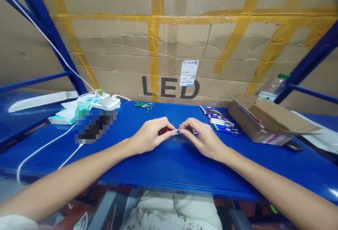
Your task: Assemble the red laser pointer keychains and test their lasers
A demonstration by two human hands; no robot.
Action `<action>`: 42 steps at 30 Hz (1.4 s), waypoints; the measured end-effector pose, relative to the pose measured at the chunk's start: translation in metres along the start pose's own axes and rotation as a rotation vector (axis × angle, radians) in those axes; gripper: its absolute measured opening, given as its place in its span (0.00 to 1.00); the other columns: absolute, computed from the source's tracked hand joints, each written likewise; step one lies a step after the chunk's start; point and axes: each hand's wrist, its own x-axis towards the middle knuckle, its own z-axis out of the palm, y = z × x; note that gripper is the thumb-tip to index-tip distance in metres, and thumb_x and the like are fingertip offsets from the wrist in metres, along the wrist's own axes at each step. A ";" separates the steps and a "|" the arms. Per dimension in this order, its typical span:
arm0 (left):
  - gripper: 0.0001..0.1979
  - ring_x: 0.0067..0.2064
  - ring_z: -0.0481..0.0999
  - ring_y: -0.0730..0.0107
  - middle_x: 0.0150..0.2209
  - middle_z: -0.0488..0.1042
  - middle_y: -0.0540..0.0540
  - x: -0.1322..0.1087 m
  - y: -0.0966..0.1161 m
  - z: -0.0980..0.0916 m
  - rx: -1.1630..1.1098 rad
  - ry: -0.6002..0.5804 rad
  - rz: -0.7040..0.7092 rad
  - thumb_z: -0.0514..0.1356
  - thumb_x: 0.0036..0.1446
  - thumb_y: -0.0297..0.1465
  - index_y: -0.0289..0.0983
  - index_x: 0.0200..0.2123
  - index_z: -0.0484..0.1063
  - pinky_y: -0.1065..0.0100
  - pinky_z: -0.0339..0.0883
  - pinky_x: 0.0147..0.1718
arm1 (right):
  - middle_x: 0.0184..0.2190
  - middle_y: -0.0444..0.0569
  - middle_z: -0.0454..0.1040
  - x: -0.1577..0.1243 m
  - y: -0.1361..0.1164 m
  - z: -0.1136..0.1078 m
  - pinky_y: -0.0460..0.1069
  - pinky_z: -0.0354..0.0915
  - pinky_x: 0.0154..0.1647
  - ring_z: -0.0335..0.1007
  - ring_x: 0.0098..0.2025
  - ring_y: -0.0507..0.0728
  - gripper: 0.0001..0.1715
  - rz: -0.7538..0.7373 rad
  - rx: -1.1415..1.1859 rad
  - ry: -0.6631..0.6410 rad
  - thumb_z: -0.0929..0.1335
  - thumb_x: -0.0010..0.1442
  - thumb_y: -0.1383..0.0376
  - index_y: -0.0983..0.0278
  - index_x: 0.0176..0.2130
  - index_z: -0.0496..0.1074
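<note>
My left hand [148,135] is closed around a small red keychain flashlight [167,131], holding it level just above the blue shelf top [169,163]. My right hand [200,136] pinches the silver end [179,130] of the same flashlight with thumb and fingertips. Both hands meet at the middle of the shelf. A row of several blue, purple and silver keychain flashlights [219,120] lies just right of my right hand.
An open cardboard box [266,122] sits at the right, with a plastic bottle [273,87] behind it. A green flashlight with a clip [144,105] lies at the back. A white power strip [101,101], cables and a pixelated object [93,126] are at the left. A taped cardboard wall marked LED stands behind.
</note>
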 end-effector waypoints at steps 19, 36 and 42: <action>0.11 0.36 0.74 0.65 0.36 0.77 0.45 0.002 -0.003 -0.004 0.617 0.094 0.430 0.53 0.79 0.32 0.36 0.45 0.75 0.62 0.61 0.35 | 0.30 0.46 0.77 0.009 -0.011 0.005 0.49 0.58 0.30 0.64 0.29 0.52 0.24 0.527 0.664 -0.071 0.77 0.62 0.46 0.64 0.36 0.76; 0.14 0.43 0.79 0.64 0.44 0.81 0.42 0.003 -0.003 -0.003 0.369 0.066 0.233 0.53 0.79 0.34 0.36 0.50 0.77 0.62 0.66 0.42 | 0.36 0.47 0.79 0.005 -0.008 -0.003 0.51 0.68 0.39 0.73 0.36 0.56 0.13 0.139 0.150 0.000 0.67 0.76 0.54 0.59 0.44 0.74; 0.09 0.41 0.77 0.67 0.41 0.78 0.45 0.002 -0.001 0.002 0.080 0.059 0.100 0.58 0.77 0.33 0.36 0.49 0.77 0.67 0.70 0.43 | 0.40 0.53 0.78 0.000 0.000 -0.007 0.54 0.70 0.43 0.74 0.41 0.60 0.14 -0.175 -0.286 -0.032 0.60 0.81 0.61 0.60 0.49 0.74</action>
